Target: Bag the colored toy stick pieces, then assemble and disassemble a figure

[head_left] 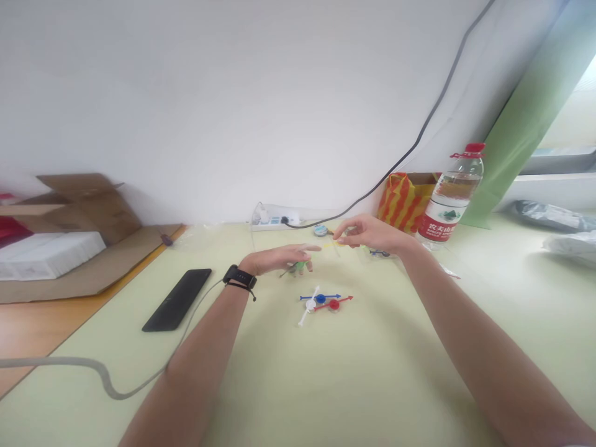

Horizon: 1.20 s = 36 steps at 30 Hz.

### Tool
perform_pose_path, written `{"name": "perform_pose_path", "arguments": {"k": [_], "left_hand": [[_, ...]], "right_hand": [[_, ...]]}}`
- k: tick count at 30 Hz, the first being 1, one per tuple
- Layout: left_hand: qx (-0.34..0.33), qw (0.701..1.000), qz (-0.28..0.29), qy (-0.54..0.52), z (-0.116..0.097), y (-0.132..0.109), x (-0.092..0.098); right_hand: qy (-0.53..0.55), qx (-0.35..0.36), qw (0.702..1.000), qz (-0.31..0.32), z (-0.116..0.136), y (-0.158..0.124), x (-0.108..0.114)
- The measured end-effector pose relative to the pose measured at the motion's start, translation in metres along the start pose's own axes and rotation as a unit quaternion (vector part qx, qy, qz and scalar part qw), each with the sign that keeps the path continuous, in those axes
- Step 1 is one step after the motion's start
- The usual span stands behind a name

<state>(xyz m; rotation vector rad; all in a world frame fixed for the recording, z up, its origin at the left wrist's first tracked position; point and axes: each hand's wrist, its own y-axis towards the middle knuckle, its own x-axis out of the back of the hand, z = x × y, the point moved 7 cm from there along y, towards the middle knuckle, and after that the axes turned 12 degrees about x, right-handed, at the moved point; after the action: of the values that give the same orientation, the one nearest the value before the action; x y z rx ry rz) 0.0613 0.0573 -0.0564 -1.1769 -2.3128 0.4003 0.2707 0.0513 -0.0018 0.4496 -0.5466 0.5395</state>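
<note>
My left hand, with a black watch on its wrist, has its index finger stretched forward and its other fingers curled down around a green arrow spinner, which they partly cover. My right hand pinches a thin yellow arrow spinner, blurred, between thumb and fingers just beyond the left fingertips. In front of both hands, a blue arrow spinner, a red arrow spinner and a white arrow spinner lie close together on the table.
A black phone lies left, beside a grey cable. A power strip, a small round blue-white item, a striped bag and a water bottle stand behind. A cardboard box is far left.
</note>
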Motion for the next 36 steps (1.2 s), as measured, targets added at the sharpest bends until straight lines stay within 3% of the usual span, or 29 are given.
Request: {"name": "perform_pose_path", "arguments": {"k": [5, 10, 19, 23, 26, 28, 31, 32, 36], "left_hand": [[-0.004, 1.0, 0.006, -0.003, -0.001, 0.005, -0.006], [-0.017, 1.0, 0.017, -0.02, -0.005, 0.005, -0.009], [-0.051, 0.995, 0.023, -0.082, -0.006, 0.006, -0.009], [-0.135, 0.964, -0.064, -0.22, -0.013, 0.006, 0.014], [-0.105, 0.951, -0.133, -0.258, 0.001, 0.016, 0.027], [-0.033, 0.966, -0.142, -0.213, 0.017, 0.028, 0.023], [0.037, 0.968, -0.228, -0.099, 0.036, 0.038, 0.026], [0.043, 0.968, -0.231, -0.089, 0.038, 0.04, 0.025], [0.02, 0.986, -0.152, -0.062, 0.03, 0.04, 0.014]], "right_hand": [[0.005, 0.021, 1.0, 0.012, 0.011, 0.003, -0.007], [0.018, 0.022, 0.999, -0.031, 0.011, 0.007, -0.007], [-0.062, 0.041, 0.995, -0.059, 0.01, 0.009, -0.005], [-0.065, 0.046, 0.987, -0.137, 0.011, 0.008, 0.006], [-0.056, 0.005, 0.981, -0.188, 0.005, 0.006, 0.011], [-0.054, -0.027, 0.984, -0.169, 0.0, 0.007, 0.007], [-0.054, -0.039, 0.996, -0.055, -0.003, 0.01, -0.012], [-0.046, -0.04, 0.998, -0.014, -0.003, 0.01, -0.02], [0.015, -0.073, 0.991, 0.107, -0.006, 0.004, -0.042]]}}
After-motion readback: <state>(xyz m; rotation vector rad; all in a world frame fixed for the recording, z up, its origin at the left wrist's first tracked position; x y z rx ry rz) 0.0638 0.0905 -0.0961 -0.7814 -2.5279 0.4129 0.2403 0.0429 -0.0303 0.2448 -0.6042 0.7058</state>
